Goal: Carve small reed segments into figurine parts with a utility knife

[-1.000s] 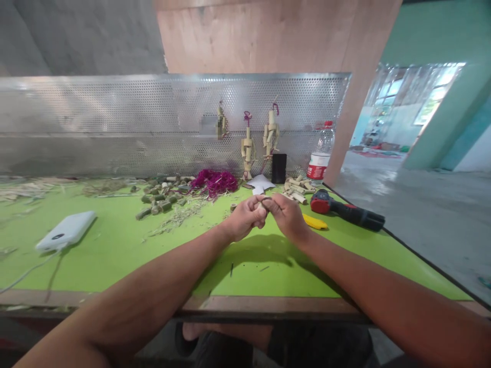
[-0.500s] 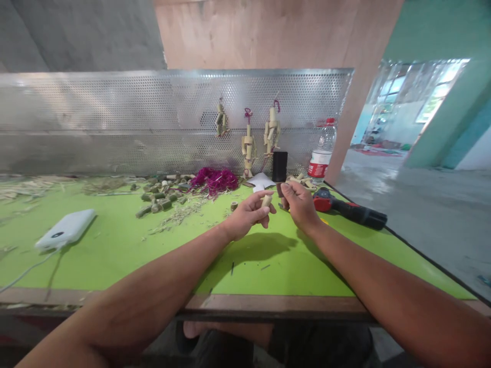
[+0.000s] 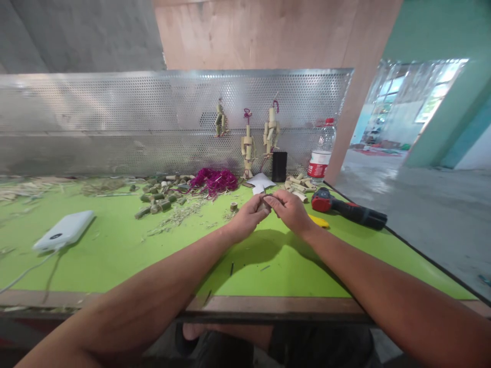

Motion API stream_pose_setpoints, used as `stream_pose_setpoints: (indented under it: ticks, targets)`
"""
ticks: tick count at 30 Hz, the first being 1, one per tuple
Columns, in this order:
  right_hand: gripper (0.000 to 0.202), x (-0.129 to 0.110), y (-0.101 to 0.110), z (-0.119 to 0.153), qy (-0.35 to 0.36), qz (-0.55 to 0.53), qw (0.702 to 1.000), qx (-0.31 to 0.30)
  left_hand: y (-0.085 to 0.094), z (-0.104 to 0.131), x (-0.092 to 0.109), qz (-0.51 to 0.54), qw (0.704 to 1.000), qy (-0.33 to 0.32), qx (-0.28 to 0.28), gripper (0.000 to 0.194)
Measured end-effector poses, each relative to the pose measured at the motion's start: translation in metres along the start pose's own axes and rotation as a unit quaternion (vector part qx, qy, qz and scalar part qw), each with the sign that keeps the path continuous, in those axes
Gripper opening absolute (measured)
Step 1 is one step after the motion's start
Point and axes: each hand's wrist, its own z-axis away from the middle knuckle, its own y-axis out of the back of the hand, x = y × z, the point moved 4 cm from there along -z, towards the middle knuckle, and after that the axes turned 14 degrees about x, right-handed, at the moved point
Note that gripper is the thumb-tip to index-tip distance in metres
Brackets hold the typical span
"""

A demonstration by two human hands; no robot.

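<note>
My left hand [image 3: 249, 217] is closed around a short pale wooden piece [image 3: 263, 205], which shows only in part between the fingers. Against it, my right hand [image 3: 289, 208] is closed in a pinch at the top of that piece; what its fingertips hold is hidden. Both hands meet above the green table top [image 3: 268, 276]. Behind them lie a white paper [image 3: 261, 180] and a pile of pale wooden pieces [image 3: 299, 185]. A small hollow ring piece [image 3: 233, 206] stands left of my left hand, and a yellow object [image 3: 319, 221] lies beside my right wrist.
A red-black power tool [image 3: 351, 210] and a bottle [image 3: 319, 158] are at the right. Purple thread [image 3: 215, 181], green-brown cut pieces [image 3: 155, 202] and a white power bank [image 3: 65, 231] lie left. Jointed wooden figures [image 3: 248, 145] hang by the perforated metal panel [image 3: 134, 117].
My right hand has moved left and down to meet my left hand, and its fingertips now touch the piece there. The pale pile and yellow object show more.
</note>
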Motion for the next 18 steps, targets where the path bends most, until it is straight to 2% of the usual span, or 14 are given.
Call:
stream_pose_setpoints:
  ticks: [2, 4, 8, 13, 18]
  targets:
    - [0.037, 0.0002, 0.0004, -0.0008, 0.005, 0.011, 1.0, -0.005, -0.0016, 0.0017, 0.0035, 0.007, 1.0, -0.006, -0.022, 0.012]
    - [0.037, 0.0006, 0.0007, -0.0009, 0.009, 0.018, 1.0, -0.01, -0.0037, 0.0028, 0.0057, 0.028, 0.999, -0.007, -0.035, 0.013]
    - [0.038, -0.0006, 0.0004, 0.001, 0.036, 0.027, 0.999, -0.005, -0.0066, 0.0013, 0.005, 0.044, 0.999, 0.002, -0.002, 0.029]
    - [0.041, -0.0016, 0.0005, 0.003, 0.025, 0.016, 1.0, -0.007, -0.0071, 0.0004, 0.0036, 0.061, 0.998, 0.017, 0.008, 0.028]
    - [0.041, -0.0015, 0.0013, 0.0024, 0.021, -0.02, 0.999, -0.024, -0.0031, 0.0021, 0.0059, 0.031, 0.999, 0.025, 0.03, 0.025]
